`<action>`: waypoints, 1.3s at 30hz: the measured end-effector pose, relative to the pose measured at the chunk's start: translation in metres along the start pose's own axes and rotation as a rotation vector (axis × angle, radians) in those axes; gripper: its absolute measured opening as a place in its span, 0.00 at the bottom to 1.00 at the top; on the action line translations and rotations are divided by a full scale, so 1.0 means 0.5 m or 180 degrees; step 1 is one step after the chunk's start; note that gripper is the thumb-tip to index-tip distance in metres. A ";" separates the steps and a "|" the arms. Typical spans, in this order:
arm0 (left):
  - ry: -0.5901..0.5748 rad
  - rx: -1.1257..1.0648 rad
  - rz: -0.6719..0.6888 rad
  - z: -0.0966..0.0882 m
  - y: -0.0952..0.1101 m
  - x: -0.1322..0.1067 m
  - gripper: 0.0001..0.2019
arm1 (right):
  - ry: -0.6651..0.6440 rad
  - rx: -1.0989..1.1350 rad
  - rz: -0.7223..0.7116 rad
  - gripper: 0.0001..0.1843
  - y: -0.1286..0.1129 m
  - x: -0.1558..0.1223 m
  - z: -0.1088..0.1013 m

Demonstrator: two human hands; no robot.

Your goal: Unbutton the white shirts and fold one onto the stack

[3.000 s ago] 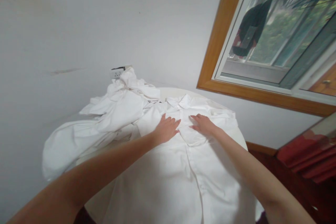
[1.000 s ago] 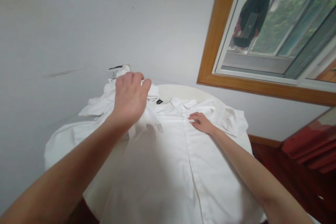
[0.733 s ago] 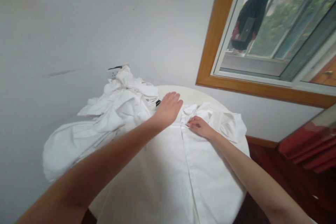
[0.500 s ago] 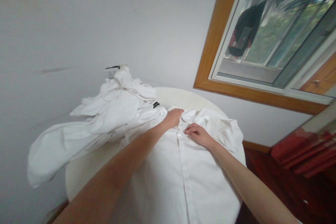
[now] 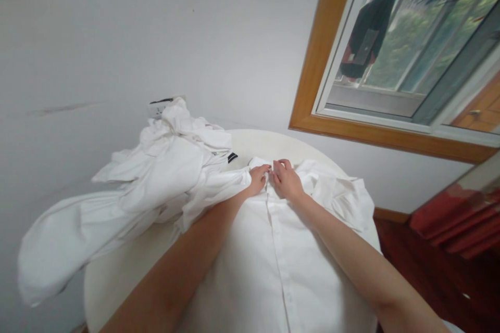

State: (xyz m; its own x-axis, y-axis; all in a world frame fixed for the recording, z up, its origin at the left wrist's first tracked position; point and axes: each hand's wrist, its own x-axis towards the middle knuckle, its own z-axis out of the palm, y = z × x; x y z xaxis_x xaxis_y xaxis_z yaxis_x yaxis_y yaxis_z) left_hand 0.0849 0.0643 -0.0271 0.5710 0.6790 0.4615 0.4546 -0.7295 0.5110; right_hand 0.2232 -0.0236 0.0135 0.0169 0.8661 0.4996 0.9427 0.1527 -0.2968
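A white button-up shirt [image 5: 281,265] lies front up on a round white table [image 5: 250,141], its collar at the far end. My left hand [image 5: 258,178] and my right hand [image 5: 287,181] meet at the collar, fingers curled and pinching the fabric on either side of the placket. A crumpled sleeve [image 5: 339,192] lies to the right of my right hand.
A heap of white garments [image 5: 164,166] fills the table's left side and hangs over its edge. A wall socket [image 5: 158,106] sits behind the heap. A wood-framed window [image 5: 390,135] is at the right. Dark red floor [image 5: 422,265] shows at the lower right.
My left hand dropped a garment onto the left heap, then came down to the collar. My right hand slid up from the placket to join it.
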 end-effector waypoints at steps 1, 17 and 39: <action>0.0005 0.0023 0.0000 -0.001 0.001 0.000 0.23 | -0.0010 -0.0034 -0.0029 0.18 -0.002 0.008 0.007; -0.0181 0.0073 0.0111 -0.017 0.013 -0.003 0.22 | -0.0326 0.0766 -0.0114 0.13 0.078 0.010 0.050; -0.0370 -0.0087 0.0261 -0.050 0.029 0.010 0.15 | 0.0204 0.1538 -0.0069 0.13 0.072 0.011 0.041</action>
State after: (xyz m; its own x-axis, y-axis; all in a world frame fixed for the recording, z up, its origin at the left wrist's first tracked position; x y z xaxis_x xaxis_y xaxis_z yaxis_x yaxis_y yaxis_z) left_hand 0.0773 0.0594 0.0010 0.6814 0.6021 0.4161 0.3853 -0.7785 0.4954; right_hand 0.2502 -0.0036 -0.0114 0.0338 0.8315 0.5545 0.6807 0.3871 -0.6219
